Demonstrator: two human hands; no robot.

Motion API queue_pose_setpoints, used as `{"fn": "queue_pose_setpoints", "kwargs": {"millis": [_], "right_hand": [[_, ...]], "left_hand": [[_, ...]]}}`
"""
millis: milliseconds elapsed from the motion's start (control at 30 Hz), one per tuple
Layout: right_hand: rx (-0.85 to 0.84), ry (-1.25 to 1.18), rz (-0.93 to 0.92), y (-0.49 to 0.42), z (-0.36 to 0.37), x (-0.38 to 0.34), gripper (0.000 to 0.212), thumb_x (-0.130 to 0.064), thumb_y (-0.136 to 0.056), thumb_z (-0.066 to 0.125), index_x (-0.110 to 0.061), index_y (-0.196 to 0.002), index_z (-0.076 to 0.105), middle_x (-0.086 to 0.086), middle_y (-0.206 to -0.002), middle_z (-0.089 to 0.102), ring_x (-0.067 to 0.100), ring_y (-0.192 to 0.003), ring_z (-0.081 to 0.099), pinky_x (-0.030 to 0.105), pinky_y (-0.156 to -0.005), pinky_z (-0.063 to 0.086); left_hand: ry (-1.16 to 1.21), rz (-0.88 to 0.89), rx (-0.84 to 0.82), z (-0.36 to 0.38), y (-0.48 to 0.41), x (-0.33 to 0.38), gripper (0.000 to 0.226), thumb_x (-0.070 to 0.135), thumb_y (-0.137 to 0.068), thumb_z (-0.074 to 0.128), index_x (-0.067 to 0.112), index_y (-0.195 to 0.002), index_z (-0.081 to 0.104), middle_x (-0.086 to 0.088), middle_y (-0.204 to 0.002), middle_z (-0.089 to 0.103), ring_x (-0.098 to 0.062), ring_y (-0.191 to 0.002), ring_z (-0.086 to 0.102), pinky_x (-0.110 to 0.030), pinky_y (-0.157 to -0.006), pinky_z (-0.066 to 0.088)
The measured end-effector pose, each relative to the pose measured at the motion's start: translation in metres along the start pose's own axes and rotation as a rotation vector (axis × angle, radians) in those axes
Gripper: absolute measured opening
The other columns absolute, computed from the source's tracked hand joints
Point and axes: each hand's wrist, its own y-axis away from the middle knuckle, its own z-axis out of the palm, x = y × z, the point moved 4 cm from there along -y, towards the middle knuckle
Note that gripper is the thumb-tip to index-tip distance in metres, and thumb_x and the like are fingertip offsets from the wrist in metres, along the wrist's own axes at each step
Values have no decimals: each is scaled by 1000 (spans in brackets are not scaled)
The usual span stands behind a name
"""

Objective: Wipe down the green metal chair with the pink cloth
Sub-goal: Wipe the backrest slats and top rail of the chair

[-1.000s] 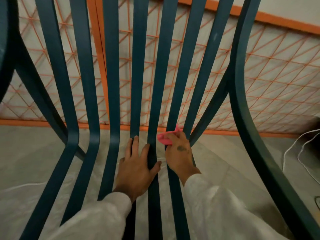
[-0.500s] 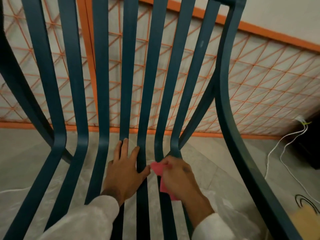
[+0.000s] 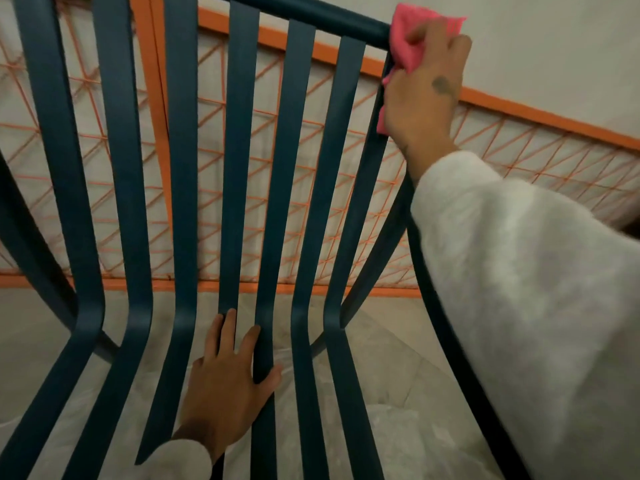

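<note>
Step in hand: the person is wiping the far right corner of the green metal chair [image 3: 239, 168], where the top rail [image 3: 311, 13] is meeting the right upright. This looks like work on the backrest frame, and I cannot tell how much of the chair is already wiped.
Pink cloth: the pink cloth [image 3: 407, 39] is sitting bunched over that corner, with one end trailing down the upright under the palm.
Right hand: the right hand [image 3: 424, 88] is clamping the cloth against the metal, fingers curled over it.
Left hand: the left hand [image 3: 225, 386] is lying flat on the near seat slats just before the bend. Its fingers are straight and spread, holding nothing, and it seems to be bracing the chair.
Behind: an orange lattice panel [image 3: 519, 147] is showing through the slats.
Next move: probably dragging the cloth leftward along the top rail or down the upright. That is calling for the cloth wrapped round the bar under steady pressure, with the left hand steadying the frame.
</note>
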Motion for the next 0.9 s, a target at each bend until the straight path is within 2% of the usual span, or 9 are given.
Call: {"fn": "queue_pose_setpoints", "kwargs": {"millis": [167, 267, 400, 500, 600, 667, 733, 800, 900], "right_hand": [[-72, -10, 44, 85, 17, 30, 36, 1, -88, 57, -19, -117, 65, 8, -127, 50, 21, -111, 54, 26, -94, 49], [-250, 13, 225, 158, 27, 58, 37, 1, -93, 54, -22, -121, 62, 4, -131, 45, 20, -115, 53, 23, -98, 45], [-425, 45, 359, 194, 29, 73, 36, -1, -97, 51, -24, -123, 59, 0, -131, 42, 17, -112, 53, 33, -101, 51], [-323, -61, 261, 160, 18, 54, 35, 3, -97, 48, -23, -116, 62, -5, -121, 41, 3, -93, 47, 8, -87, 45], [-187, -15, 82, 97, 17, 28, 46, 5, -93, 48, -23, -128, 60, 3, -124, 45, 11, -103, 49, 17, -90, 46], [-138, -51, 89, 57, 18, 19, 48, 5, -92, 48, -23, -128, 60, 2, -120, 46, 17, -105, 53, 27, -90, 53], [-105, -37, 71, 43, 17, 17, 45, 3, -92, 48, -24, -126, 60, 0, -115, 44, 16, -103, 53, 28, -90, 53], [-72, -1, 5, 66, 21, 22, 42, 1, -93, 50, -23, -125, 61, 2, -118, 48, 14, -101, 52, 26, -89, 52], [-149, 23, 127, 136, 33, 49, 40, 3, -90, 55, -21, -122, 60, 6, -128, 47, 17, -103, 52, 26, -91, 50]], "left_hand": [[1, -1, -11, 1, 0, 0, 92, 85, -75, 16, 33, -150, 26, -3, -164, 0, -26, -150, -7, -52, -115, 27], [12, -5, -40, 3, 0, -1, 87, 81, -79, 27, 35, -152, 17, -1, -164, -8, -23, -149, -14, -52, -117, 24], [2, -7, -44, 3, -1, -1, 84, 80, -81, 28, 37, -152, 11, 2, -163, -14, -22, -148, -18, -51, -118, 21], [-3, -14, -38, 4, 0, 0, 84, 79, -82, 31, 36, -152, 14, 1, -163, -11, -23, -149, -15, -51, -116, 23], [-15, -8, -8, 3, 1, -1, 85, 80, -81, 27, 34, -151, 20, -2, -164, -5, -25, -150, -10, -51, -114, 27], [-22, -8, -1, 2, 1, -1, 88, 82, -78, 20, 33, -151, 22, -3, -164, -2, -26, -150, -8, -51, -112, 29], [-8, -9, 0, 1, 1, -1, 89, 82, -76, 18, 32, -150, 25, -3, -164, 0, -26, -150, -6, -52, -112, 30], [11, -10, 1, 1, 1, -1, 87, 81, -78, 24, 32, -150, 25, -4, -164, 0, -27, -150, -6, -53, -113, 29], [22, -2, -15, 4, 2, -2, 83, 79, -81, 34, 35, -150, 20, -2, -164, -6, -26, -149, -11, -53, -115, 22]]}}
